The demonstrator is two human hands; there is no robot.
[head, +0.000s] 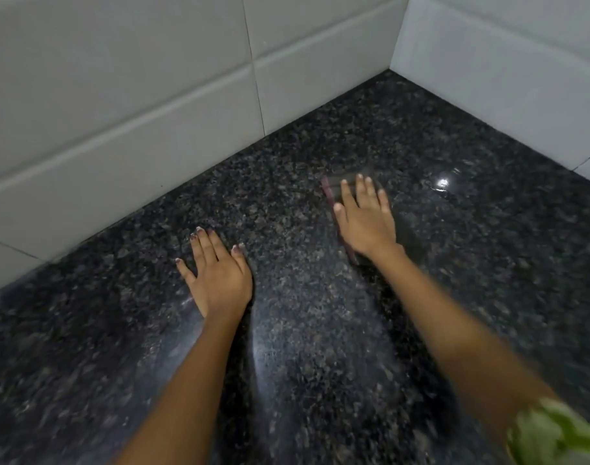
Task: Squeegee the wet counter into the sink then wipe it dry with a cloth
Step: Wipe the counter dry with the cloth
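The dark speckled granite counter (303, 330) fills the view and shines with a wet film. My left hand (216, 273) lies flat on it with fingers apart, holding nothing. Farther right, my right hand (366, 216) presses flat on a blurred dark cloth (340, 182) with a reddish edge, which is smeared by motion. Most of the cloth is hidden under the palm. No squeegee and no sink are in view.
White tiled walls (152, 129) meet the counter at the back and on the right (505, 78), forming a corner at the upper right. A bright wet glint (443, 182) lies right of my right hand. A green patterned sleeve (555, 434) shows at the bottom right.
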